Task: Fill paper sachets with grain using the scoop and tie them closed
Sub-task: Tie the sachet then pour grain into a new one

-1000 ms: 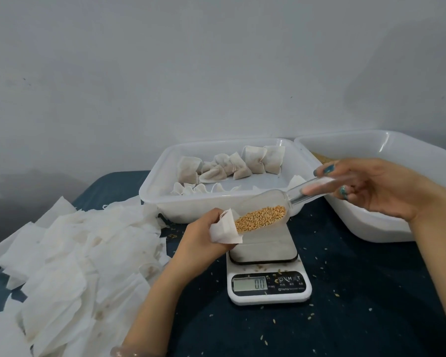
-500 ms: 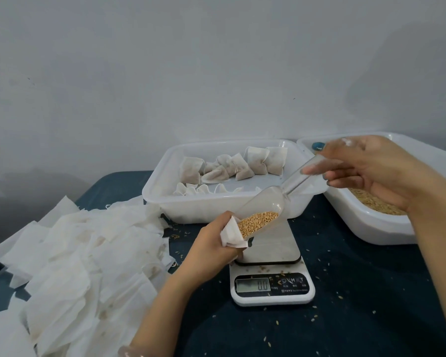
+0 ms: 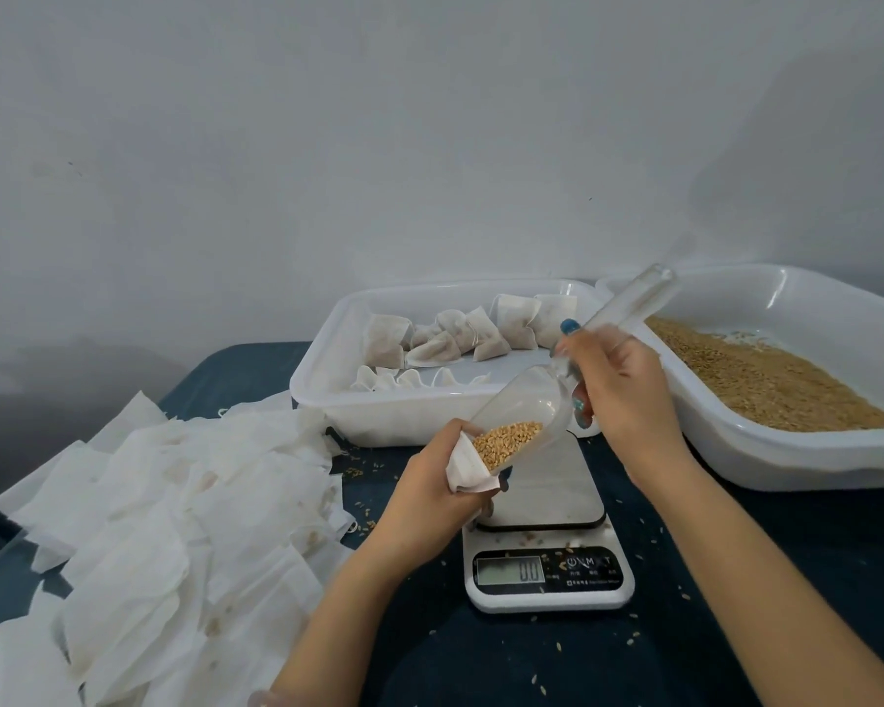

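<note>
Sachet: An open paper sachet (image 3: 473, 469) was held just above the left edge of the scale (image 3: 547, 594), its mouth turned up to the lip of the scoop.
Left hand: The left hand (image 3: 430, 482) was curled round the sachet, whose mouth was pinched open by the fingers (image 3: 452, 436).
Right hand: The right hand (image 3: 618, 395) was closed on the handle of the clear scoop (image 3: 532, 405), the fingers (image 3: 583, 349) wrapped about it. The handle end was raised and the bowl tipped down to the left.
Grain: A small load of grain (image 3: 506, 441) was gathered at the scoop's lower lip, touching the sachet's mouth. How much had gone in could not be told.
Done: Several tied sachets (image 3: 460, 334) were seen at the back of the white tray (image 3: 317, 395). More were lined along its near wall, their state unclear.
To do: Pouring was judged to be under way, and this sachet was not yet tied. A large heap of empty sachets (image 3: 164, 528) was seen on the counter (image 3: 736, 604), so most of the work was judged to lie ahead.
Supply: The second tray (image 3: 787, 466) was spread with the grain supply (image 3: 766, 380).
Spillage: Loose grains (image 3: 363, 472) were scattered over the counter.
Writing: The display (image 3: 509, 571) was read as 0.0. Beside it the letters M and T could be made out. The smaller print could not be read, and no brand was legible.
</note>
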